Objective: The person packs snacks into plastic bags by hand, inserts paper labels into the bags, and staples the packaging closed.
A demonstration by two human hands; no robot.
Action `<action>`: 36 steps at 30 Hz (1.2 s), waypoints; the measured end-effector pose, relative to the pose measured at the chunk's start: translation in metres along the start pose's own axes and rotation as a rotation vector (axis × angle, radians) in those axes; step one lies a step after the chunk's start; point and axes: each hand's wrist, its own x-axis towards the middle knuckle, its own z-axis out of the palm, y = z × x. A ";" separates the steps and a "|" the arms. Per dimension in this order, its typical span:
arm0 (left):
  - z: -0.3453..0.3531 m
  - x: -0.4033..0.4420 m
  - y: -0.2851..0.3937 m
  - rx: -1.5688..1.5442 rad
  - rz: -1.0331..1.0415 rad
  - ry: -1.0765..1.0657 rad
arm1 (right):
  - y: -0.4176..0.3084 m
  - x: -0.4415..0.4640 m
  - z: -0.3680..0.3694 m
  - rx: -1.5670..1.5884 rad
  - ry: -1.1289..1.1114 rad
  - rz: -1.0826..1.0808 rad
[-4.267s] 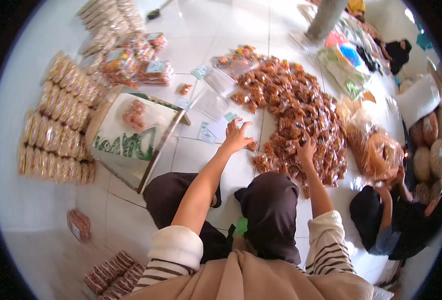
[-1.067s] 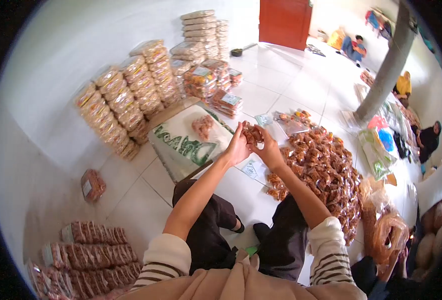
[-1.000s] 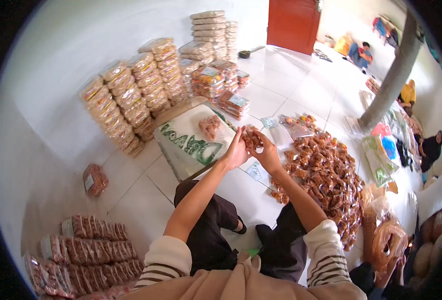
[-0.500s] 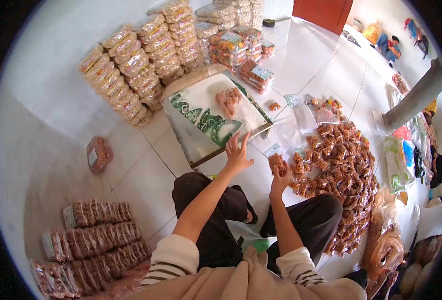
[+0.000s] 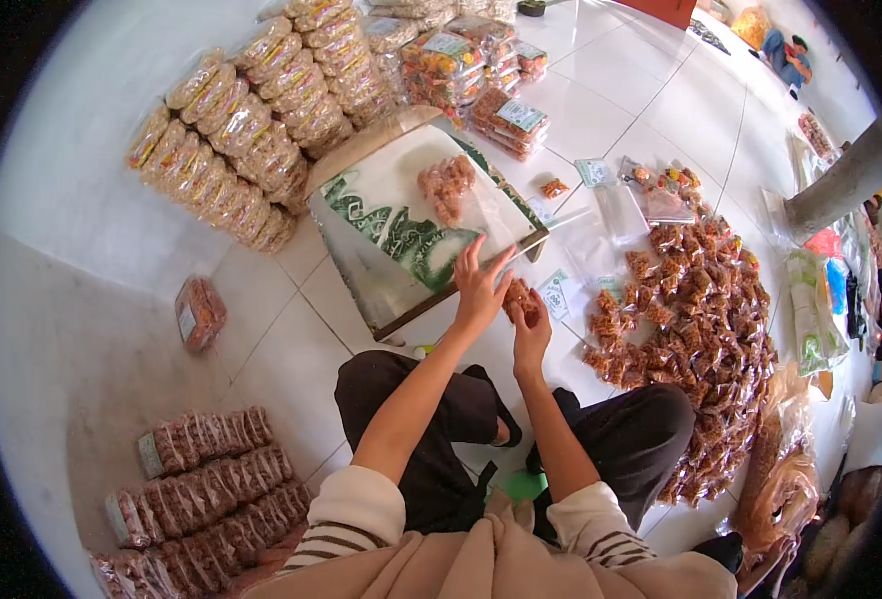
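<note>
My left hand (image 5: 477, 290) is over the near right edge of the low box (image 5: 386, 240), its fingers apart and nothing seen in them. Close beside it, my right hand (image 5: 531, 334) grips small brown snack packets (image 5: 519, 298). On the box top, near its far side, lies a clear bag with snack pieces (image 5: 447, 188). Clear empty bags (image 5: 591, 245) and a printed label (image 5: 555, 294) lie on the floor right of my hands. The large pile of brown snack packets (image 5: 711, 349) spreads further right.
Tall stacks of packed snacks (image 5: 226, 120) line the wall behind the box. Rows of brown packs (image 5: 211, 479) lie at the lower left, with a single pack (image 5: 199, 313) above them. A grey pillar (image 5: 841, 180) stands at right. A person (image 5: 787, 60) sits far back.
My right hand has moved left with the snack packets, closer to my left hand. My left hand has shifted slightly and stays open. The view has shifted a little.
</note>
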 end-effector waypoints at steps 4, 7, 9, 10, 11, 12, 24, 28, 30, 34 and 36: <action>0.008 0.002 -0.005 -0.013 0.036 0.014 | 0.000 0.016 0.017 -0.053 0.060 -0.059; 0.008 0.002 -0.002 -0.036 0.032 -0.002 | -0.005 0.035 0.025 -0.127 -0.013 -0.001; 0.008 0.000 -0.001 -0.004 0.099 0.054 | 0.004 0.048 0.033 -0.178 -0.085 -0.243; 0.008 -0.001 -0.002 0.006 0.100 0.060 | 0.014 0.059 0.035 -0.171 -0.094 -0.246; 0.007 -0.001 -0.002 -0.025 0.088 0.036 | 0.012 0.069 0.040 -0.169 -0.153 -0.306; 0.007 -0.001 -0.004 -0.057 0.075 0.008 | 0.010 0.077 0.046 -0.168 -0.209 -0.363; 0.026 0.028 -0.046 -0.418 -0.377 0.262 | 0.019 0.123 0.074 -0.493 -0.328 -0.449; 0.028 0.036 -0.059 -0.587 -0.620 0.212 | 0.035 0.121 0.069 -0.342 -0.391 -0.444; 0.032 0.037 -0.058 -0.601 -0.584 0.265 | 0.025 0.120 0.069 -0.426 -0.382 -0.462; 0.041 0.040 -0.062 -0.577 -0.523 0.276 | 0.014 0.110 0.070 -0.608 -0.244 -0.667; 0.042 0.041 -0.061 -0.537 -0.489 0.257 | 0.015 0.107 0.069 -0.660 -0.211 -0.665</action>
